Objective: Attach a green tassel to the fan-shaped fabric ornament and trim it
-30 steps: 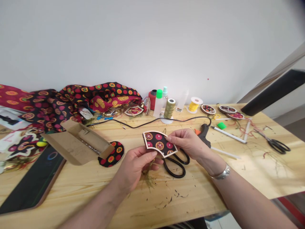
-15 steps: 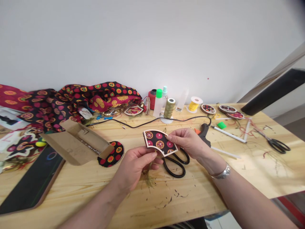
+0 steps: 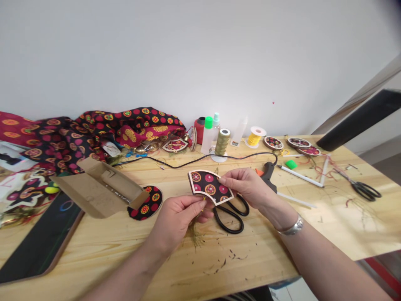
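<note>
Two hands hold the fan-shaped patch point(image 3: 209, 187) above the surface point(image 3: 125, 255), over the scissors point(image 3: 232, 218). Left hand point(image 3: 177, 219) fingers pinch its lower edge, right hand point(image 3: 248, 187) fingers its right corner. I judge a level, firm hold best.

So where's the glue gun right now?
In the head view, the glue gun lies on the table just beyond the right hand, with white sticks to its right.
</note>
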A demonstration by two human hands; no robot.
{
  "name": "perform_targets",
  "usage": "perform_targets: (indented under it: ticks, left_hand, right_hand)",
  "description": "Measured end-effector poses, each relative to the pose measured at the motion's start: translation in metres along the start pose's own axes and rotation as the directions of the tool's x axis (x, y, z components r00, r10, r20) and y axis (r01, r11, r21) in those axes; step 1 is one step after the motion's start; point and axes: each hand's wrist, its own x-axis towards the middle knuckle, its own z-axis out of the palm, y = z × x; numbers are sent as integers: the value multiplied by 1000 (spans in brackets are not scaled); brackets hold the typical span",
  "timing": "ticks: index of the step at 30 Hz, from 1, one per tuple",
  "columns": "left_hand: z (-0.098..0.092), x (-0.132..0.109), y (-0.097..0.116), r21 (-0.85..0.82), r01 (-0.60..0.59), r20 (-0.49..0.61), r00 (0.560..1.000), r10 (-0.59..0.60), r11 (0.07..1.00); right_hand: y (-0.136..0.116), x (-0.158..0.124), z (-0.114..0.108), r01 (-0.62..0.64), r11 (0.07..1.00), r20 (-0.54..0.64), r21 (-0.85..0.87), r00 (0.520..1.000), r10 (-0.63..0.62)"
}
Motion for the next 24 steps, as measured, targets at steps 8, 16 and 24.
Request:
perform_targets:
  ticks: [8, 16, 24]
  left_hand:
    - [-1, -2, 0, 46, -35, -6, 999, 35, 998]
    - [0, -3, 2, 10, -19, -8, 1000, 20, 1000]
    - [-2, -4, 0, -18, -10, 5, 1000, 10, 1000]
  right_hand:
    - [0, 0, -1, 11, 999, -3, -37, 1000, -11]
    - [2, 0, -1, 16, 999, 0, -49, 1000, -16]
    - [2, -1, -1, 19, 998, -3, -68, 1000, -19]
